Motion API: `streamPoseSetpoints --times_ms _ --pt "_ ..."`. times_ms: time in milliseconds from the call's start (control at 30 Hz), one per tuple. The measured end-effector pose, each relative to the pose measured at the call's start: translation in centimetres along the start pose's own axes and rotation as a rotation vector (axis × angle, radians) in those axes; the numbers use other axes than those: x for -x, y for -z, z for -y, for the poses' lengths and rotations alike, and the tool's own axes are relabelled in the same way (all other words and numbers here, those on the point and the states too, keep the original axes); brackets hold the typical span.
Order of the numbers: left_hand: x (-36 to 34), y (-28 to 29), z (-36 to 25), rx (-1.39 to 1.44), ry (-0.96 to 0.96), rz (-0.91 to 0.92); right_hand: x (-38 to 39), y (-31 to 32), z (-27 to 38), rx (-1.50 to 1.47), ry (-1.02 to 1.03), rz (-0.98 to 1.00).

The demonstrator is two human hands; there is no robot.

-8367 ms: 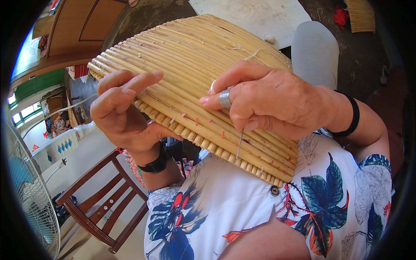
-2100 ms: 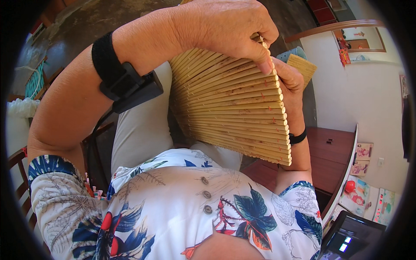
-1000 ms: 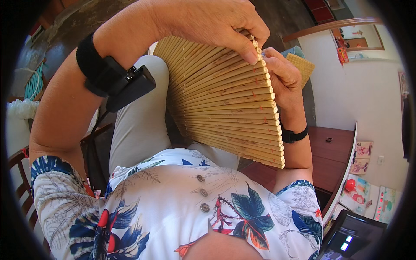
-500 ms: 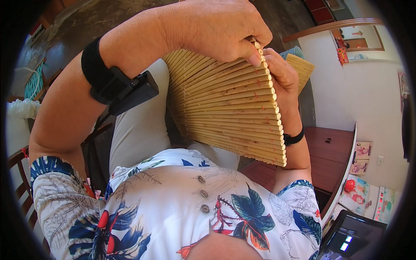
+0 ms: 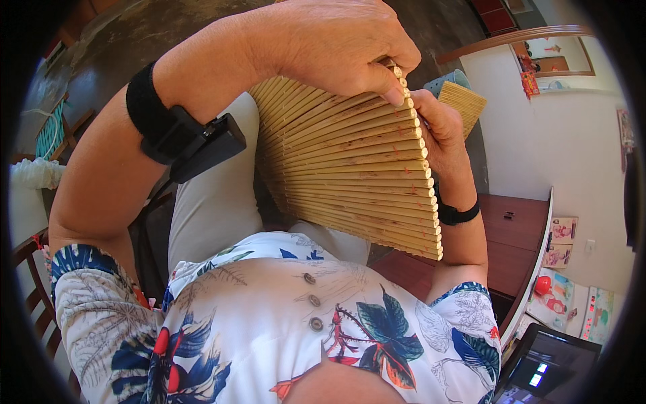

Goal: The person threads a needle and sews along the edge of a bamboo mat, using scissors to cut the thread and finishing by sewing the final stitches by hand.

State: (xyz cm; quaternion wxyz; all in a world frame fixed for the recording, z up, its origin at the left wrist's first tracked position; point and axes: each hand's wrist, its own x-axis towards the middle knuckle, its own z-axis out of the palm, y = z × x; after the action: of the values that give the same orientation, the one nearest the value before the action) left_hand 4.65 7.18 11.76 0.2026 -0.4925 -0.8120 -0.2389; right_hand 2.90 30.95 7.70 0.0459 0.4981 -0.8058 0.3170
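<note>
dark concrete floor point(image 5: 134, 34) across the top of the frame, white wall point(image 5: 558, 155) at the right, a brown wooden cabinet point(image 5: 511, 236) below it, a lit screen point(image 5: 548, 363) in the lower right corner. one bamboo mat point(image 5: 350, 168) at centre frame, slats fanned and tilted on edge above the lap, right edge stepped like a row of cut ends. held up close to the face, probably to bring that edge within easy reach of the fingertips.

left hand point(image 5: 343, 44) at top centre, closed, fingertips pinching the uppermost slat ends at the mat's upper right corner. right hand point(image 5: 437, 131) just right of the mat, mostly hidden behind it, fingers curled against the back of the edge; looks like a steadying grip, though how firmly closed cannot be told. two hands on one mat, one from above, one from behind, so the piece stays braced while the corner is worked.

two black wristbands: one wide band with a small black box point(image 5: 182, 138) on the left forearm at upper left, one thin band point(image 5: 457, 215) on the right wrist. three buttons on the floral shirt point(image 5: 269, 323) along the bottom. a second, smaller bamboo piece point(image 5: 461, 101) on the floor at upper right, well apart. part of one wooden chair point(image 5: 30, 269) at the left edge.
</note>
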Motion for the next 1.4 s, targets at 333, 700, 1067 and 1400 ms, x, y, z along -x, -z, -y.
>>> streamPoseSetpoints --times_ms 333,700,1067,1400 --pt "0.4 -0.1 -0.2 0.021 -0.007 -0.005 0.3 -1.0 -0.5 -0.33 -0.023 -0.067" --pt "0.5 -0.2 0.0 0.051 -0.033 -0.048 0.1 -1.0 -0.2 -0.364 -0.054 -0.03" --pt "0.7 -1.0 0.5 0.072 -0.058 -0.106 0.0 -1.5 -0.2 -0.422 -0.067 -0.078" --pt "0.3 -0.9 0.5 0.038 -0.039 -0.05 0.1 -1.4 -0.5 -0.352 0.008 -0.083"
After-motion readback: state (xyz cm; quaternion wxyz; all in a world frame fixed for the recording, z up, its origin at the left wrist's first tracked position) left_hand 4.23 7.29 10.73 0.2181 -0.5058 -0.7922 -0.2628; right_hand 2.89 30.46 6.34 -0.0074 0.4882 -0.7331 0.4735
